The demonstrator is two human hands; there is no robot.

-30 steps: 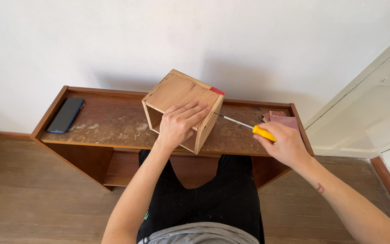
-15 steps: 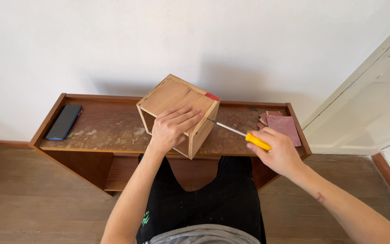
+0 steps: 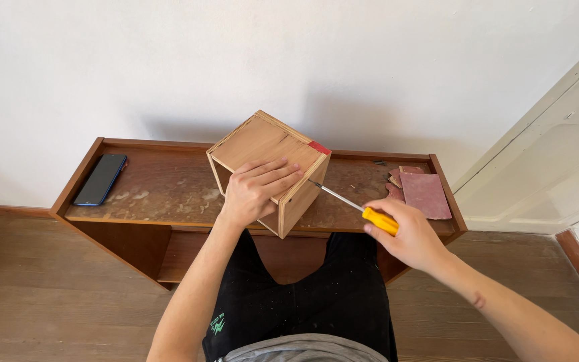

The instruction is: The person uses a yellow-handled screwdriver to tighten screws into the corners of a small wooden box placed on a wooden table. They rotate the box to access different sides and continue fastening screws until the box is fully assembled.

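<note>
A small open wooden box (image 3: 263, 144) stands tilted on a corner on a low brown wooden table (image 3: 162, 191). My left hand (image 3: 256, 191) lies flat on its top face and holds it steady. My right hand (image 3: 407, 234) grips a screwdriver with a yellow handle (image 3: 379, 220). Its metal shaft points up and left, with the tip against the box's right side, just below a small red patch on the box's corner.
A dark phone (image 3: 100, 179) lies at the table's left end. Reddish sandpaper sheets (image 3: 423, 193) lie at the right end. A white wall rises behind the table, and a white door (image 3: 557, 167) stands to the right. The floor is wood.
The view has shifted slightly. My right hand has drawn a little down and right with the screwdriver, whose tip stays at the box's side. My left hand stays on the box.
</note>
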